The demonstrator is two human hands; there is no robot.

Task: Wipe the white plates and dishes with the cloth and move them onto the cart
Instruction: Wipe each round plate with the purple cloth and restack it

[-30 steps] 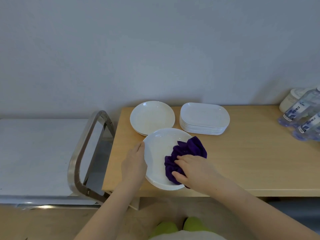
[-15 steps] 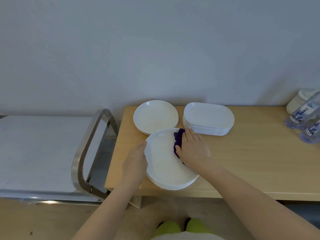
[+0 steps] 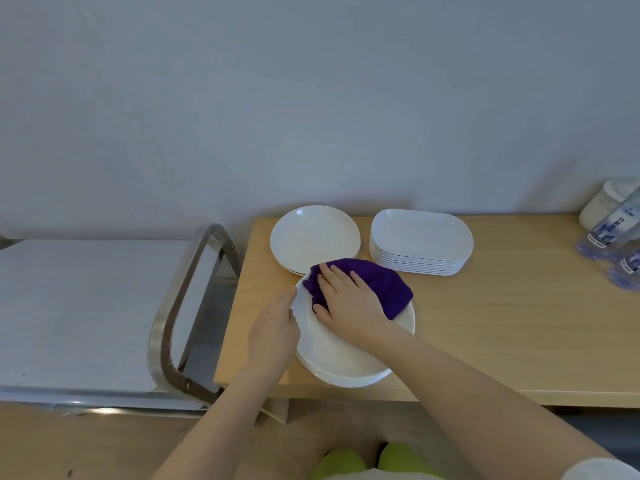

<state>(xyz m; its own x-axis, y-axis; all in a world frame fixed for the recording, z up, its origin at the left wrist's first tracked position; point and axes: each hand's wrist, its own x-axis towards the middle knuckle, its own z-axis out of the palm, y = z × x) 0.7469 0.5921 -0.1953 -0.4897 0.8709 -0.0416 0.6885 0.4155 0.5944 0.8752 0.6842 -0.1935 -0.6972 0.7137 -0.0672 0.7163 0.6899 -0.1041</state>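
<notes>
A round white plate (image 3: 343,358) lies at the front edge of the wooden table (image 3: 502,323), on top of other plates. My left hand (image 3: 275,329) holds its left rim, fingers curved around the edge. My right hand (image 3: 346,299) presses a purple cloth (image 3: 377,282) flat on the plate's far part, fingers straight. Behind it sit a stack of round white plates (image 3: 313,237) and a stack of oval white dishes (image 3: 420,240). The cart (image 3: 86,306) stands to the left of the table.
The cart's metal handle (image 3: 183,306) rises between the cart top and the table's left edge. Water bottles (image 3: 613,237) and a white container (image 3: 602,202) stand at the table's far right. Green shoes (image 3: 367,462) show below on the floor.
My right hand slid the cloth from the plate's near right side up to its far edge and then leftward, and the cloth has spread out. My left hand stayed on the rim.
</notes>
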